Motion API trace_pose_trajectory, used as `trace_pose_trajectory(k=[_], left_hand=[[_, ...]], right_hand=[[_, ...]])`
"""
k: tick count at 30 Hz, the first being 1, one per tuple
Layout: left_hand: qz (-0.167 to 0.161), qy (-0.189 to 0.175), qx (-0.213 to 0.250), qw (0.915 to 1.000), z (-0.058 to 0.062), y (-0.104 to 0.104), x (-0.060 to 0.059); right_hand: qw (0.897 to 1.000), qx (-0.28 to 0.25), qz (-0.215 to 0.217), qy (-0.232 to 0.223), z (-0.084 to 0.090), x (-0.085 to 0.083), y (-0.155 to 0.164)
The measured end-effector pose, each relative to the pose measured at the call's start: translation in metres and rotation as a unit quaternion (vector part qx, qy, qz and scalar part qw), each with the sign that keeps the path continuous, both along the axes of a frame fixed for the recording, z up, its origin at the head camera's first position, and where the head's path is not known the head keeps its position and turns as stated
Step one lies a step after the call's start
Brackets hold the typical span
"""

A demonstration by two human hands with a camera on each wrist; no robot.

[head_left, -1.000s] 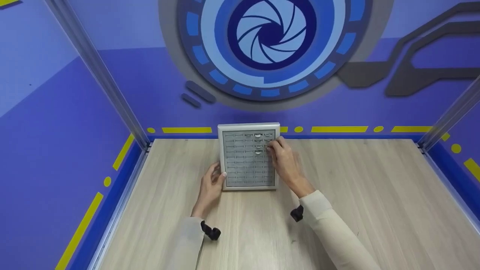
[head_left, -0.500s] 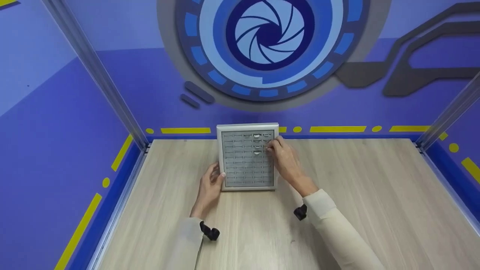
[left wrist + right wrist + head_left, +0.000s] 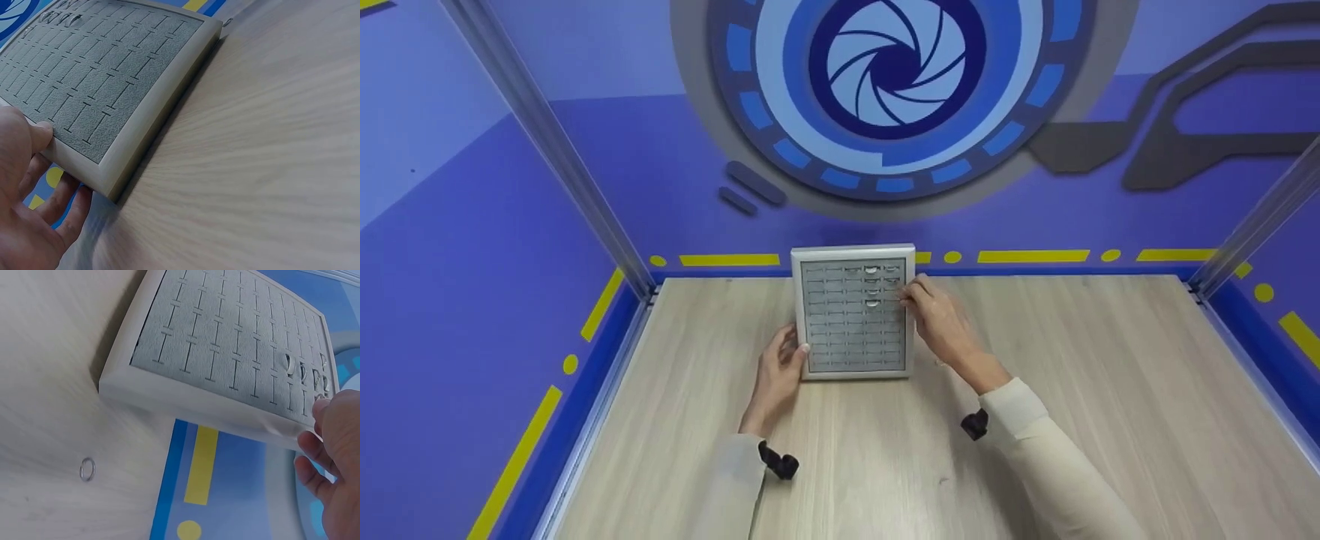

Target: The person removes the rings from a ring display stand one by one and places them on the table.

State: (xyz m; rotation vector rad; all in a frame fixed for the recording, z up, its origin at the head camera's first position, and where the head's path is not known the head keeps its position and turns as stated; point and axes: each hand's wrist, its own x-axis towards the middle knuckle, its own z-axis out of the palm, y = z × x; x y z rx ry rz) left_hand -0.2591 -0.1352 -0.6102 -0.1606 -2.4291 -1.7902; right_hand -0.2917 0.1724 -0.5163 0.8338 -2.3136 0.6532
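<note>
A grey ring display tray [image 3: 847,337] with a pale frame and rows of slots stands tilted against the back wall. Several silver rings [image 3: 872,303] sit in its upper right slots. My left hand [image 3: 780,371] grips the tray's lower left edge, thumb on the front of the frame and fingers behind, as the left wrist view shows. My right hand [image 3: 941,315] is by the upper right edge, its thumb and fingertips pinching a small ring [image 3: 319,397], mostly hidden by the fingers. A loose silver ring [image 3: 87,469] lies on the table right of the tray.
The wooden table [image 3: 660,450] runs back to a blue and purple wall [image 3: 1035,217] with yellow markings. Metal posts [image 3: 585,202] stand at the left and right corners. A black wrist camera [image 3: 975,424] sits by the right cuff.
My right hand has drawn slightly right, away from the third-row slot, and the forearm has shifted right. A loose ring on the table now shows beside the forearm. The left hand keeps its grip.
</note>
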Motion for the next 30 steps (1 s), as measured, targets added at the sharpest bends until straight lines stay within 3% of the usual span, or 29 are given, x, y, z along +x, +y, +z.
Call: trace_pose_trajectory(k=[13, 23, 30], left_hand=[[0.008, -0.009, 0.008, 0.9999, 0.004, 0.0, 0.0], [0.001, -0.024, 0.016, 0.9996, 0.0, 0.001, 0.001], [0.004, -0.034, 0.009, 0.9994, -0.001, 0.001, 0.005]], right_hand=[[1.0, 0.003, 0.009, 0.018, -0.005, 0.006, 0.025], [1.0, 0.009, -0.008, -0.012, -0.025, 0.018, 0.049], [0.998, 0.015, -0.031, -0.06, -0.037, 0.026, 0.062]])
